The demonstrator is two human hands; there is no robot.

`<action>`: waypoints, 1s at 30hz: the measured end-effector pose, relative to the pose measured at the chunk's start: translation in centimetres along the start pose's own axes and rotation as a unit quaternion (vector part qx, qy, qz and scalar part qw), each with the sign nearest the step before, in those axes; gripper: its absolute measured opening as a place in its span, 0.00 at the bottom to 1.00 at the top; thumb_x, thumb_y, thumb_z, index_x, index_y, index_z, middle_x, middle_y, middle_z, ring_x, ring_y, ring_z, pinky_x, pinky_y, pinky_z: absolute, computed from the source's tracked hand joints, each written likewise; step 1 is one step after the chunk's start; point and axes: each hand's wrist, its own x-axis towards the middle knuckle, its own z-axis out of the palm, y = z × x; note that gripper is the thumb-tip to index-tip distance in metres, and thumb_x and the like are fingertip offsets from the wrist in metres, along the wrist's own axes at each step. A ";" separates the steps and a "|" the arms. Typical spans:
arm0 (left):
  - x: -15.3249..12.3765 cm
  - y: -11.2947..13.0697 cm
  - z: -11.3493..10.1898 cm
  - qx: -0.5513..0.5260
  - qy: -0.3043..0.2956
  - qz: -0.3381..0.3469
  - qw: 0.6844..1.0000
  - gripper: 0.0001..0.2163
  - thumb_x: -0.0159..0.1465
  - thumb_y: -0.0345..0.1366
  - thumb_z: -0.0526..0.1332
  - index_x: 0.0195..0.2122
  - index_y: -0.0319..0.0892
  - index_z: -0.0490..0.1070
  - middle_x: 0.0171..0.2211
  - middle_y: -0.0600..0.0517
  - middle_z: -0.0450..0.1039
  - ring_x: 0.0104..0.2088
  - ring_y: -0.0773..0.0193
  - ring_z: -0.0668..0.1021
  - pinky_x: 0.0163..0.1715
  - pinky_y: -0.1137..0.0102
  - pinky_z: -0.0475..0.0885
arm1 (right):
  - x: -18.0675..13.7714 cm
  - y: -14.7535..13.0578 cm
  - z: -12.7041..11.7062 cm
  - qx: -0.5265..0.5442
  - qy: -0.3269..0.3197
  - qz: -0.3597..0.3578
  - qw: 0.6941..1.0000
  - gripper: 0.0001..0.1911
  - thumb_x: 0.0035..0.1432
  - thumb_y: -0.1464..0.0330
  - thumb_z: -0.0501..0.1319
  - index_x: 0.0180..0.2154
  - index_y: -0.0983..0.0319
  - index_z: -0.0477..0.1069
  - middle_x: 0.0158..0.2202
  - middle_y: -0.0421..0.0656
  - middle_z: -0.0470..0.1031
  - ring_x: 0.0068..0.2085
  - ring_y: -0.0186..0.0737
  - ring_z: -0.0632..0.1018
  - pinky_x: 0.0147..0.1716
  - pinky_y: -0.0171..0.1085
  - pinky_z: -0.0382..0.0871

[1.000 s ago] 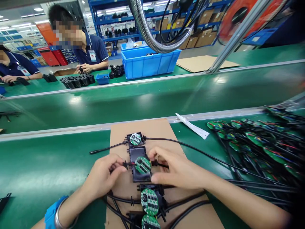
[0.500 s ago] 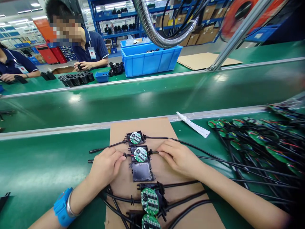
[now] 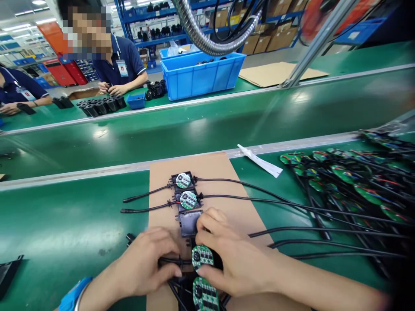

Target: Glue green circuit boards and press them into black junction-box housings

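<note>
My left hand and my right hand are closed round a round green circuit board with black cables, held low over a brown cardboard sheet. Just beyond my fingers lies an empty black housing. Farther up the cardboard sit two black housings with green boards in them, one behind the empty one and one at the far end, their cables running out left and right. Another green board lies below my hands.
A heap of green boards with black cables covers the bench at right. A white strip lies by the conveyor rail. Across the green conveyor two people handle black parts beside a blue bin. A metal hose hangs overhead.
My hands let go of the second board after seating it in its housing, then drew back toward me and closed on the third board and its cables.
</note>
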 end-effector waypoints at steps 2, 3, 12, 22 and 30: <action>-0.2 0.2 0.8 -0.023 0.005 -0.002 1.000 0.02 0.64 0.36 0.61 0.36 0.44 0.70 0.35 0.51 0.75 0.37 0.60 0.75 0.38 0.67 0.69 | -0.2 -0.5 0.6 0.008 -0.010 -0.015 1.000 0.08 0.48 0.68 0.63 0.28 0.62 0.65 0.37 0.44 0.64 0.41 0.45 0.64 0.41 0.45 0.62; -0.2 0.1 1.1 -0.028 0.015 -0.003 0.999 0.02 0.64 0.35 0.60 0.35 0.44 0.70 0.35 0.52 0.76 0.37 0.60 0.75 0.38 0.67 0.69 | -0.3 -0.5 0.7 0.014 -0.008 -0.027 1.000 0.07 0.49 0.70 0.62 0.28 0.62 0.63 0.37 0.44 0.63 0.41 0.44 0.64 0.41 0.44 0.62; 0.4 -0.8 0.2 0.029 0.200 -0.059 0.978 0.04 0.66 0.36 0.58 0.38 0.43 0.70 0.33 0.50 0.75 0.33 0.62 0.77 0.32 0.70 0.71 | -1.6 2.2 -3.1 0.123 -0.030 0.138 0.982 0.16 0.56 0.69 0.59 0.46 0.57 0.61 0.44 0.43 0.68 0.43 0.40 0.71 0.43 0.40 0.67; 0.7 -1.1 0.6 0.073 0.208 -0.019 0.975 0.04 0.66 0.34 0.57 0.38 0.42 0.71 0.32 0.51 0.75 0.32 0.64 0.77 0.30 0.73 0.72 | -0.7 3.5 -1.2 0.055 -0.009 0.161 0.985 0.05 0.62 0.71 0.51 0.35 0.60 0.65 0.28 0.39 0.71 0.29 0.36 0.71 0.30 0.35 0.63; 1.1 -1.3 1.6 0.122 0.214 -0.002 0.969 0.04 0.66 0.35 0.57 0.38 0.42 0.70 0.32 0.51 0.75 0.32 0.62 0.77 0.32 0.70 0.73 | -1.4 4.6 -1.4 0.012 0.067 0.078 0.995 0.08 0.63 0.73 0.51 0.35 0.61 0.68 0.33 0.43 0.74 0.35 0.38 0.73 0.36 0.37 0.66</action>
